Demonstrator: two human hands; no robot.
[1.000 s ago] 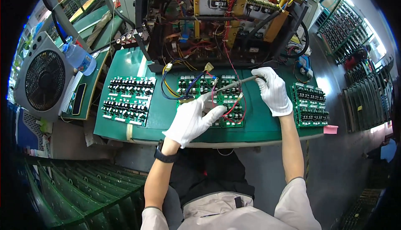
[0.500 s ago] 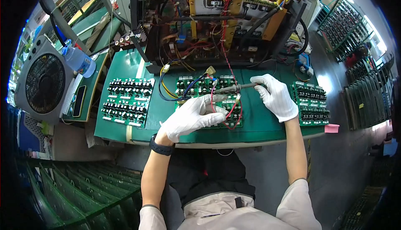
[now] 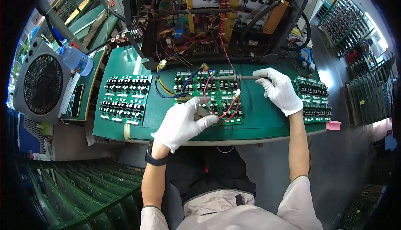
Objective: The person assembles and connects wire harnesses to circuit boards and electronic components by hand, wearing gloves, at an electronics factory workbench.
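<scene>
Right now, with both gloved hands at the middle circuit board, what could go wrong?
1. The right hand holds a thin probe across the circuit board; a slip might touch a neighbouring component.
2. Red and blue wires loop over the board near the left hand; a finger could snag them.
3. The open chassis behind has many hanging cables close to the work.

To your left, a grey fan (image 3: 43, 83) stands beside a water bottle (image 3: 76, 60). Two circuit boards (image 3: 124, 99) lie on the green mat (image 3: 267, 119), and a pink note (image 3: 333, 125) sits at its right edge.
</scene>
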